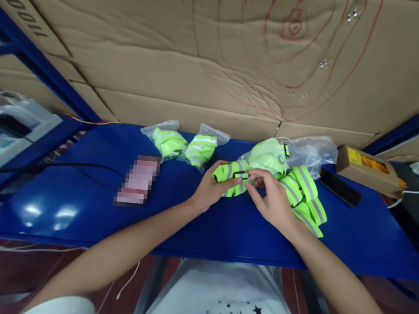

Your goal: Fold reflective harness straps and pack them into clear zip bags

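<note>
A neon-yellow reflective strap with grey stripes and a black buckle is rolled into a bundle above the table. My left hand is closed around the bundle from the left, thumb across its front near the buckle. At the bundle's right edge my right hand pinches with thumb and fingertips; the exact part between them is partly hidden. More yellow reflective straps lie loosely folded beside my right wrist. Just behind the hands sits a yellow bundle in a clear bag.
Two bagged yellow bundles lie at the back of the blue table. Clear plastic bags, a black phone and a cardboard box are on the right. A pixelated flat device lies left. Cardboard walls the back.
</note>
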The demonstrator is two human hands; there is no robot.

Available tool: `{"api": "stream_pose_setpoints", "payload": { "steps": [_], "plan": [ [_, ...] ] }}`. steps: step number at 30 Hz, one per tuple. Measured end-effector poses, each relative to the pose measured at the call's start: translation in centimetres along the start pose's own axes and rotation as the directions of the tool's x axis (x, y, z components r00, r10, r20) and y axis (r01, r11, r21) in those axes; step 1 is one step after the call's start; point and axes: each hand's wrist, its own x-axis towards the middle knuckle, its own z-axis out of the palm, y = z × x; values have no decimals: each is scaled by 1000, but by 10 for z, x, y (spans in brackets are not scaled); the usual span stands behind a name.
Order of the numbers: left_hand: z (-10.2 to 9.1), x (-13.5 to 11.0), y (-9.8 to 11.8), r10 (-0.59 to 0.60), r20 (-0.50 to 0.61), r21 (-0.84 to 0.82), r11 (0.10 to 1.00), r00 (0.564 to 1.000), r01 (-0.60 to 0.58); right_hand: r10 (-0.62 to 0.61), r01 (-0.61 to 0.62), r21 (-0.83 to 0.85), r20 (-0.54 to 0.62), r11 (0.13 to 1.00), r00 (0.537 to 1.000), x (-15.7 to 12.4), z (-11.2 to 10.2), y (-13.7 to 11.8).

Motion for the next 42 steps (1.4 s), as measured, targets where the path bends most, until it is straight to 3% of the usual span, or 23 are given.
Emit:
{"api": "stream_pose_setpoints", "payload": {
  "steps": [5,8,13,19,23,31,37,42],
  "plan": [
    [0,3,7,-5,-63,-200,980,998,-8,76,-82,-120,-58,989,995,-3,11,6],
    [-1,4,11,4,-74,-252,968,997,-23,61,-67,-153,-49,986,997,-2,11,9],
    [-2,4,14,-17,-48,-294,956,999,2,-28,14,-251,-55,968,998,0,7,13],
    [-3,7,21,-95,-75,-376,925,993,60,-197,198,-369,41,908,979,-2,17,12],
    [-4,9,25,-94,-83,-416,908,992,51,-237,230,-391,30,891,971,-2,22,11],
    [-15,17,27,-108,-22,-371,924,994,92,-200,184,-349,-11,919,980,-1,16,14],
    [-16,9,36,-73,120,-209,973,990,97,-102,68,-238,-130,969,986,6,-4,14],
    [-11,1,33,-98,201,-107,987,975,121,-70,39,-168,-187,985,980,5,-4,13]
  ]
}}
